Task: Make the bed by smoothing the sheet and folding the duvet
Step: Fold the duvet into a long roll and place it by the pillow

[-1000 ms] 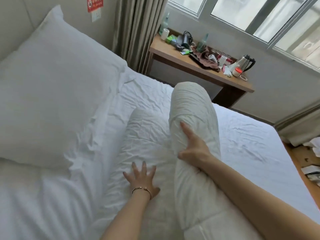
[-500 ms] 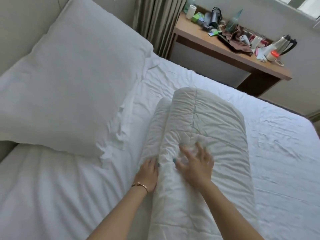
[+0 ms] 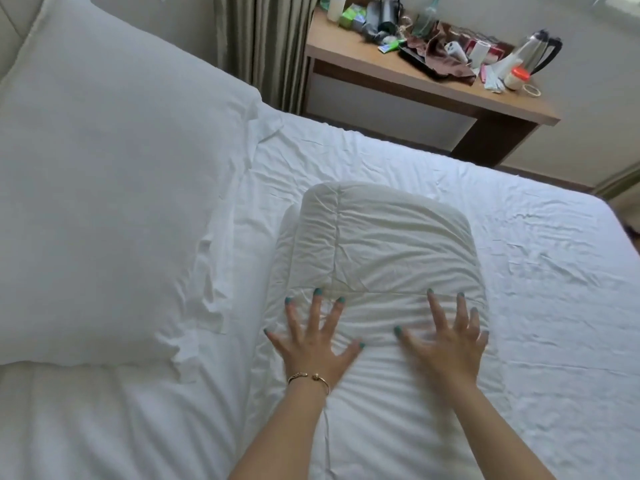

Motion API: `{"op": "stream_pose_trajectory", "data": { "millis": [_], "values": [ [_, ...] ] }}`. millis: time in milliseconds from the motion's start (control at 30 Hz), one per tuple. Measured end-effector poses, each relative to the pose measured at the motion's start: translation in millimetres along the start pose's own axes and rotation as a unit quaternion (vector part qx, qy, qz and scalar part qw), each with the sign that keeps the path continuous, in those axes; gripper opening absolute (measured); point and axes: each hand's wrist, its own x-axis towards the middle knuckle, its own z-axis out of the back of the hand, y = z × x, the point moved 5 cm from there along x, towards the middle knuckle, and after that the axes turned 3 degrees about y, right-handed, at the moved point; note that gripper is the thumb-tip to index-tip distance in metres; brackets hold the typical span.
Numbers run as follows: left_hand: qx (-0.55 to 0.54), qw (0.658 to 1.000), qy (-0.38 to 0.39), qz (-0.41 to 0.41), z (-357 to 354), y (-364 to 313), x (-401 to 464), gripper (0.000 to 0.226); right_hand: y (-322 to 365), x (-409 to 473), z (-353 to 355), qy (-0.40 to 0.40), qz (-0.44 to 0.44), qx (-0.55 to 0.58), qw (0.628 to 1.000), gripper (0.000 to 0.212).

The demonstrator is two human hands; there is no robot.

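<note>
The white duvet [image 3: 384, 251] lies folded into a long thick strip down the middle of the bed, on the wrinkled white sheet [image 3: 540, 271]. My left hand [image 3: 313, 341], with a gold bracelet at the wrist, presses flat on the duvet's left side, fingers spread. On the duvet's right side my right hand [image 3: 446, 337] also lies flat with fingers spread, and it is slightly blurred. Neither hand grips the fabric.
A big white pillow [image 3: 104, 188] fills the left of the bed by the headboard. Beyond the bed stands a wooden desk [image 3: 429, 88] cluttered with a kettle [image 3: 535, 53], bottles and small items. Curtains [image 3: 263, 46] hang behind.
The duvet's raised fold has been laid down flat onto the strip. Both hands moved on top of it and spread out. The camera tilted lower and closer.
</note>
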Motion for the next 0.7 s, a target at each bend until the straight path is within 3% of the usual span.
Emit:
{"op": "stream_pose_trajectory", "data": {
  "millis": [67,333,467,567,633,700],
  "values": [
    [0.006,1.0,-0.008,0.0,-11,21,11,0.081,-9,10,-19,0.068,0.0,-0.067,0.995,0.094],
    [0.045,0.997,-0.057,-0.001,-71,56,51,0.083,-3,31,-116,0.066,0.004,-0.07,0.995,0.09],
    [0.071,0.997,-0.042,0.0,-65,48,45,0.083,-5,30,-100,0.079,0.019,-0.061,0.995,0.09],
    [0.057,0.995,-0.053,0.056,-21,20,35,0.078,-10,32,-60,0.112,0.025,-0.002,0.993,0.08],
    [-0.012,0.99,-0.124,0.068,21,-29,37,0.061,-17,49,-23,0.114,0.037,0.111,0.987,0.063],
    [-0.039,0.967,-0.25,-0.025,59,-97,51,0.047,-9,73,9,0.166,0.122,0.186,0.961,0.049]
  ]
}}
